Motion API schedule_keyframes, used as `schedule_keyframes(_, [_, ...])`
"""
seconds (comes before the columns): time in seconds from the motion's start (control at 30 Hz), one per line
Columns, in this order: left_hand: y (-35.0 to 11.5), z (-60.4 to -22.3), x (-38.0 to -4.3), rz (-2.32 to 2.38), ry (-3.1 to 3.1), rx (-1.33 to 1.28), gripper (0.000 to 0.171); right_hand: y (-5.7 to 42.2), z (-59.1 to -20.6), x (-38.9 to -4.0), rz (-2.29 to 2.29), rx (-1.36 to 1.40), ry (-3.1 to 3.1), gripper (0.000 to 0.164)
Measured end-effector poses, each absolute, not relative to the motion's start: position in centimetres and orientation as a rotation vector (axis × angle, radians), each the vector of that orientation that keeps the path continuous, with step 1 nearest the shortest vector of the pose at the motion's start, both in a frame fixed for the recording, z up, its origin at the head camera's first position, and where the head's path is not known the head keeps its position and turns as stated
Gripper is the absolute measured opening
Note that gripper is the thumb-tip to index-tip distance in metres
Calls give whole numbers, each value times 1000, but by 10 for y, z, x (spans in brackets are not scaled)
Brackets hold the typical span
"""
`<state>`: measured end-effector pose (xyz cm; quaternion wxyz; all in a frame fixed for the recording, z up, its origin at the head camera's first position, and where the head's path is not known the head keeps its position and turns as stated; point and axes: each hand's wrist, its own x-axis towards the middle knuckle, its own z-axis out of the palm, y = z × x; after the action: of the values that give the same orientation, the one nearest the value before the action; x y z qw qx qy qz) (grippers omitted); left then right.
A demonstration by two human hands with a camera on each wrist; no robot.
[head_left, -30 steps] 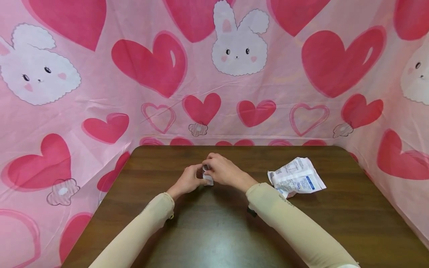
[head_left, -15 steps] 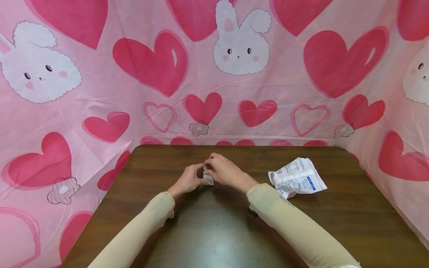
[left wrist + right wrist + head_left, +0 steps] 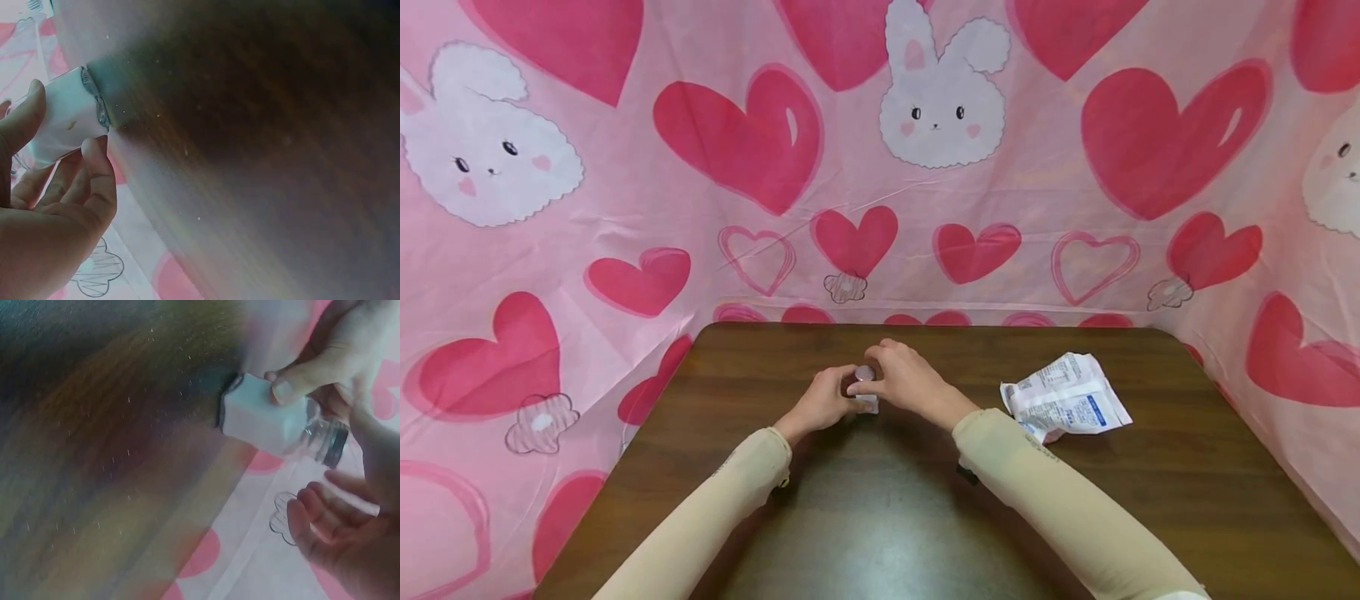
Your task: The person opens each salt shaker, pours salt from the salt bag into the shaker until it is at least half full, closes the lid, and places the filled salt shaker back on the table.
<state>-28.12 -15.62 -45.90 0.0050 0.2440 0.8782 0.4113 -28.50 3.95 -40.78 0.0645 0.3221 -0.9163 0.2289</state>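
A small clear jar (image 3: 259, 419) with white contents and a dark-sided cap (image 3: 336, 447) stands on the table near its far edge. My left hand (image 3: 823, 402) holds the jar's body, its thumb (image 3: 25, 119) on one side and fingers on the other. The right hand (image 3: 906, 379) is around the cap, whose top shows between its spread thumb and fingers in the head view. In the right wrist view, the fingers (image 3: 319, 515) of that hand are bent loosely and apart from the cap. The left wrist view shows the jar's white body, with its cap out of sight.
On the right of the brown table (image 3: 880, 517) lies a crumpled white packet (image 3: 1067, 396) with blue print. Behind the table and along its sides hangs a pink cloth (image 3: 925, 192) with hearts and rabbits.
The right fingers have spread away from the cap, which now shows more fully. My left hand and the jar have stayed in place. The head view has shifted very slightly.
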Motion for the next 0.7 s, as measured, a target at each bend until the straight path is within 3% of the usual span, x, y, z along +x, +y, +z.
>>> schedule_keyframes(0.3, [-155, -456, -279, 1310, 2738, 745, 44, 46, -401, -281, 540, 1296, -2715, 34])
schedule_keyframes(0.7, [-155, -458, -279, 1309, 2745, 761, 41, 39, -403, -279, 590, 1132, -2747, 20])
